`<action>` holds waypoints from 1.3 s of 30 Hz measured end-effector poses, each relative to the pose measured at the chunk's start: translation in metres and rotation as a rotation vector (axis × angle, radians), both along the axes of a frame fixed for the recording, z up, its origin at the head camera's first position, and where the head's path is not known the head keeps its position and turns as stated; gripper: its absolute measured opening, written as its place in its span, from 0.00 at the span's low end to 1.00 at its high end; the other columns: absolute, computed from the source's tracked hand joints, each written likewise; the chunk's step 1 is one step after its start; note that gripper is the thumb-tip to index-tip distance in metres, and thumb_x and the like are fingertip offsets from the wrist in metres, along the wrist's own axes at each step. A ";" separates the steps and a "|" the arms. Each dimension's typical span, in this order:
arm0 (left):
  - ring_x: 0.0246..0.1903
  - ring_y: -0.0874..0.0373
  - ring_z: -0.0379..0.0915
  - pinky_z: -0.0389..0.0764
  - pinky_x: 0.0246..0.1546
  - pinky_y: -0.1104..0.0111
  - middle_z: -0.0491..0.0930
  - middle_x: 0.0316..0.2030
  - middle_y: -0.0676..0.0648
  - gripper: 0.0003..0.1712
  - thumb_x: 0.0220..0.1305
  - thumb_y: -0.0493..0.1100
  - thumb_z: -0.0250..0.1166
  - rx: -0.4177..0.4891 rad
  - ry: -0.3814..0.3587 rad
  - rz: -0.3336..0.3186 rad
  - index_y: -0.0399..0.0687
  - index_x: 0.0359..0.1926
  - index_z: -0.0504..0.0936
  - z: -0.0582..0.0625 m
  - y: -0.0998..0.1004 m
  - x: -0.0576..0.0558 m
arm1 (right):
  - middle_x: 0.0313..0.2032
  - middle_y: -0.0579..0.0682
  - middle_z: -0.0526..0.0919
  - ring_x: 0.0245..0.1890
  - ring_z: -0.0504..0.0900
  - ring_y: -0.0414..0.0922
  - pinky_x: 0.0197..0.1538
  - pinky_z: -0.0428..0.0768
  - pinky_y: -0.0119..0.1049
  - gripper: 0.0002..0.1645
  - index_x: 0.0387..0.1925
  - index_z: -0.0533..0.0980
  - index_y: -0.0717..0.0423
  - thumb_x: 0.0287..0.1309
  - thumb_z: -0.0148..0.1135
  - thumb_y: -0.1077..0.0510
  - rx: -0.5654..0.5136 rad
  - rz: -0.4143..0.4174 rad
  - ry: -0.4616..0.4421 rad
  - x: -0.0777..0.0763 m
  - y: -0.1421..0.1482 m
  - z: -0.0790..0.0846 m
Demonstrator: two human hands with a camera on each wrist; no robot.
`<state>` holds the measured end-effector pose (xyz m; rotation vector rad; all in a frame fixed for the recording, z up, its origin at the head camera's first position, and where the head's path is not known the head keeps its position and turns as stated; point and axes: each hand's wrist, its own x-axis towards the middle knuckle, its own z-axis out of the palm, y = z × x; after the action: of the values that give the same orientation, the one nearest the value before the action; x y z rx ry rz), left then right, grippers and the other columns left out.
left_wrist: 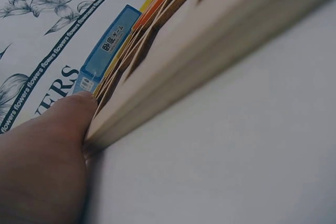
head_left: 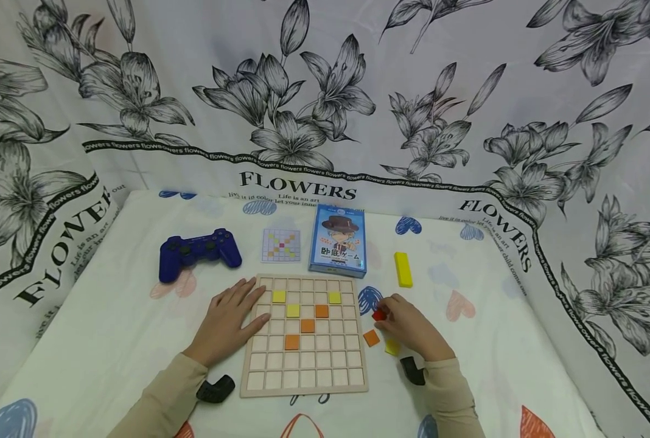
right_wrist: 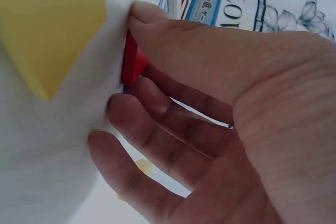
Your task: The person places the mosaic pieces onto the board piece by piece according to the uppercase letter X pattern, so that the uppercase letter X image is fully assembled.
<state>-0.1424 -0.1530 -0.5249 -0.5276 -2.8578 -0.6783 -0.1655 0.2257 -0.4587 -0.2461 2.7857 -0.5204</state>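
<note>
A square wooden grid board [head_left: 272, 365] lies on the cloth, with three yellow tiles [head_left: 293, 311] and three orange tiles [head_left: 307, 326] in its cells. My left hand [head_left: 227, 319] rests along the board's left edge, fingers extended and the thumb over the rim. To the right of the board, my right hand [head_left: 412, 325] pinches a red tile [right_wrist: 134, 59] between thumb and fingers, close to the cloth. Beside that hand lie a loose orange tile [head_left: 371, 338] and a loose yellow tile [head_left: 392, 347], the latter partly under the hand in the head view.
Behind the board stand a blue card box [head_left: 338, 240] and a small pattern card [head_left: 281, 246]. A blue game controller [head_left: 199, 252] lies at the back left, a yellow bar [head_left: 403, 269] at the back right. Flower-printed cloth [head_left: 303, 91] hangs behind the table.
</note>
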 end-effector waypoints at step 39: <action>0.72 0.47 0.47 0.52 0.65 0.47 0.56 0.72 0.46 0.38 0.66 0.68 0.51 0.023 -0.020 -0.009 0.56 0.71 0.62 0.003 0.000 0.000 | 0.39 0.40 0.78 0.37 0.75 0.35 0.44 0.78 0.24 0.07 0.38 0.79 0.50 0.56 0.68 0.57 -0.226 0.564 0.138 0.026 -0.064 0.003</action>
<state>-0.1420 -0.1527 -0.5217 -0.5340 -2.8637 -0.7211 -0.1391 0.1622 -0.4553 -1.1098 2.6015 -0.6825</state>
